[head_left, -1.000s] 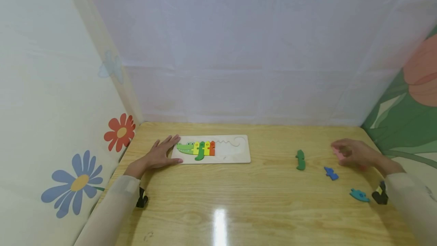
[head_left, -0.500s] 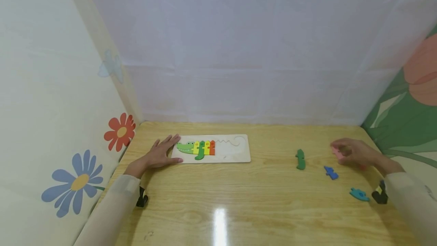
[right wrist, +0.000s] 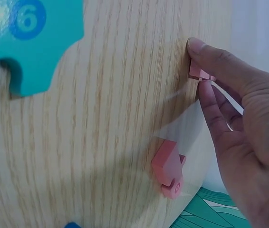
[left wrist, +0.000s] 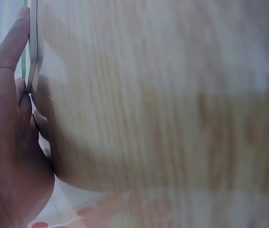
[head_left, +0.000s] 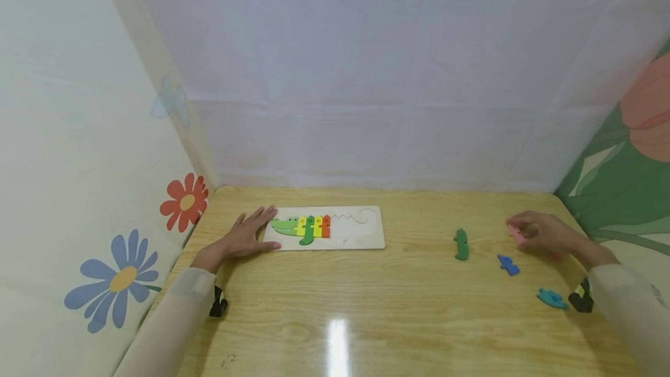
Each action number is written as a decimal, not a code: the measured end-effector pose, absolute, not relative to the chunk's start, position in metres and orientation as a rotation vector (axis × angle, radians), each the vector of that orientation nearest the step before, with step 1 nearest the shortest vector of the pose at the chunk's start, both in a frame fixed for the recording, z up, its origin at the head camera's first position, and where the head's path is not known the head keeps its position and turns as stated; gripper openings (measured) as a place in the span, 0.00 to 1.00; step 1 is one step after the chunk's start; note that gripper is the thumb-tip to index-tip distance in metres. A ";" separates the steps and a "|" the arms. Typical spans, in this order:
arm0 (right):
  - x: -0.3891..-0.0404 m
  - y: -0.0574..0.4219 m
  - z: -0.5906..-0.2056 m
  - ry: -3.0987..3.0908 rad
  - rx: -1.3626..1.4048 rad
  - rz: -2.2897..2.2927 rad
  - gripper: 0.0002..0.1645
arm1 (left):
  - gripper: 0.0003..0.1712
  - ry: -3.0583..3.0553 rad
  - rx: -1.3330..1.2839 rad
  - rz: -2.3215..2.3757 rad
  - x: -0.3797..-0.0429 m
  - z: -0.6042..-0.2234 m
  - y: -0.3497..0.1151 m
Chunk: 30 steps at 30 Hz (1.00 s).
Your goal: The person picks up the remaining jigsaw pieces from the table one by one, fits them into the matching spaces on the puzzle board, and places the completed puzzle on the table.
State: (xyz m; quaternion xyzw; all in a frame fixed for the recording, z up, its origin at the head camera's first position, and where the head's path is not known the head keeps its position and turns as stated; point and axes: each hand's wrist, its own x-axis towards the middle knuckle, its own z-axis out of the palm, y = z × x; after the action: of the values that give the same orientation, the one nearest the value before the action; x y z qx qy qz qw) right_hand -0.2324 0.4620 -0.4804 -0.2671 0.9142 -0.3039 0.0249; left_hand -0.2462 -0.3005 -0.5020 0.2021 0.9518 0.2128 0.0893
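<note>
A pale wooden puzzle board lies at the back left, its crocodile head and several coloured body pieces set in the left part. My left hand rests on the board's left end with fingers and thumb spread. On the right side, my right hand pinches a pink puzzle piece between thumb and fingertips, low at the table. A second pink piece lies close by on the wood, mostly hidden under the hand in the head view.
Between the board and my right hand lies a dark green piece. A blue piece and a teal piece marked 6 are nearer me on the wooden table. White cloth stands behind the table, with flower-printed cloth at both sides.
</note>
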 end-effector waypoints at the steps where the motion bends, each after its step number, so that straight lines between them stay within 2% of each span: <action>1: -0.232 0.462 -0.480 2.834 -0.823 -0.933 0.35 | 0.59 2.832 0.600 0.632 -0.246 -0.502 -0.301; 16: -0.229 0.456 -0.476 3.053 -0.668 -0.671 0.36 | 0.60 2.809 0.561 0.645 -0.248 -0.502 -0.299; 30: -0.235 0.447 -0.474 3.031 -0.615 -0.737 0.39 | 0.62 2.812 0.583 0.661 -0.248 -0.504 -0.302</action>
State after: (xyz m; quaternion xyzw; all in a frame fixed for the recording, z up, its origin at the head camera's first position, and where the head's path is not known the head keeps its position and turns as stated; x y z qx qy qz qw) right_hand -0.2349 0.4470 -0.4736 -0.1935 0.9532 -0.2317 -0.0187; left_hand -0.2476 -0.3024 -0.5043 0.1969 0.9497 0.2233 0.0970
